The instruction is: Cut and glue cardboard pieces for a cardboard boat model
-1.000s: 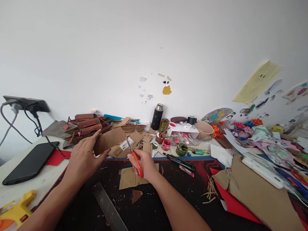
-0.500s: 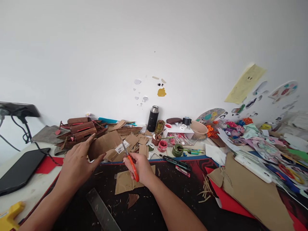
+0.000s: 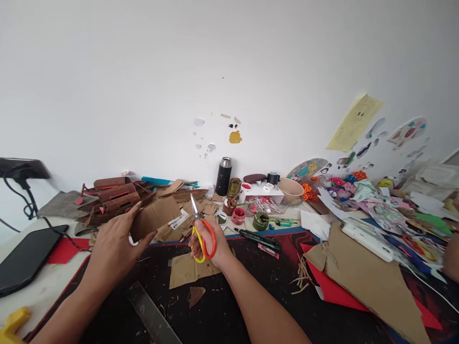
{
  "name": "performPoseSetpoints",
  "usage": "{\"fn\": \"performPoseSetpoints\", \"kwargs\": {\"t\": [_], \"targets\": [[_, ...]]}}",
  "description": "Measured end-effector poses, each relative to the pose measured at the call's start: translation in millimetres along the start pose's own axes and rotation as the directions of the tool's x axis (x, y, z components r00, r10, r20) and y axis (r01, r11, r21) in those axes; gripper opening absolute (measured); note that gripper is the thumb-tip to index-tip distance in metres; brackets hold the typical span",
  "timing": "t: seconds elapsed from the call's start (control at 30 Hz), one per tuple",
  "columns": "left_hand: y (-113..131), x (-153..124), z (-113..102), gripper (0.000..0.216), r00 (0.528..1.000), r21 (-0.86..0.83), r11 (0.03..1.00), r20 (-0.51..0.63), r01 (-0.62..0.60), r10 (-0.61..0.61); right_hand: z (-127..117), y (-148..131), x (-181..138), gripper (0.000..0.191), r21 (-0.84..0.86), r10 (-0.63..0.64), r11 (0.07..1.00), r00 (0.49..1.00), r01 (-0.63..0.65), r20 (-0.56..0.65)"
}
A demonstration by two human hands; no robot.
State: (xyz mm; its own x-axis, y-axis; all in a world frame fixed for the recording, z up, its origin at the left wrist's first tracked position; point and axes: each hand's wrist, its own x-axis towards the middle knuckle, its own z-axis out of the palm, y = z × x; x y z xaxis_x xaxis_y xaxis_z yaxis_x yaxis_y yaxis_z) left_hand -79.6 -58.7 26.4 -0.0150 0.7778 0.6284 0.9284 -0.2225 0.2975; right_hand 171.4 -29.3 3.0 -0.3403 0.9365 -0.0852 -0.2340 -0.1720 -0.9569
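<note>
My left hand (image 3: pixel 114 241) pinches a curved piece of brown cardboard (image 3: pixel 158 217) between thumb and fingers, raised above the near side of the desk. In my right hand (image 3: pixel 211 239) is a pair of scissors (image 3: pixel 194 206) with one red-orange and one yellow handle. Its blades look closed, point up and away from me, and are apart from the cardboard. Below the right hand, a flat cardboard piece (image 3: pixel 186 273) lies on the dark mat, with a small brown scrap (image 3: pixel 196 296) beside it. A metal ruler (image 3: pixel 150 310) lies between my forearms.
Brown house-like models (image 3: pixel 118 193) stand at the back left, a black flask (image 3: pixel 224 177) by the wall. Paint jars (image 3: pixel 238 216) and a utility knife (image 3: pixel 258 238) lie beyond my right hand. A large cardboard sheet (image 3: pixel 373 282) is at right; a phone (image 3: pixel 32 255) at left.
The scissors have turned in my right hand, from beside the held cardboard's edge to pointing upward, so both handles show. My left hand keeps its hold. The view has shifted slightly right.
</note>
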Motion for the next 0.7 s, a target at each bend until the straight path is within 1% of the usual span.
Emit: {"fn": "performPoseSetpoints", "kwargs": {"t": [0.1, 0.27, 0.43, 0.53, 0.7], "targets": [[3, 0, -1, 0.082, 1.000, -0.012, 1.000, 0.002, -0.011, 0.011, -1, 1, 1, 0.089, 0.038, -0.013, 0.999, 0.999, 0.011, 0.048], [3, 0, -3, 0.084, 1.000, -0.027, 1.000, 0.005, -0.006, 0.007, -3, 6, 3, 0.100, 0.049, -0.022, 0.999, 0.993, 0.016, 0.117], [0, 0, -4, 0.083, 1.000, -0.027, 1.000, -0.006, 0.002, -0.002, -1, 11, 3, 0.104, 0.051, 0.014, 0.998, 0.982, -0.024, 0.191], [-1, -1, -4, 0.083, 1.000, -0.025, 1.000, -0.015, -0.003, 0.002, 2, 10, 1, 0.100, 0.007, 0.033, 0.999, 0.985, -0.034, 0.172], [0, -1, -4, 0.082, 1.000, -0.027, 1.000, -0.022, 0.006, -0.006, 4, 4, -4, 0.092, -0.003, 0.004, 1.000, 0.994, -0.004, 0.112]]}}
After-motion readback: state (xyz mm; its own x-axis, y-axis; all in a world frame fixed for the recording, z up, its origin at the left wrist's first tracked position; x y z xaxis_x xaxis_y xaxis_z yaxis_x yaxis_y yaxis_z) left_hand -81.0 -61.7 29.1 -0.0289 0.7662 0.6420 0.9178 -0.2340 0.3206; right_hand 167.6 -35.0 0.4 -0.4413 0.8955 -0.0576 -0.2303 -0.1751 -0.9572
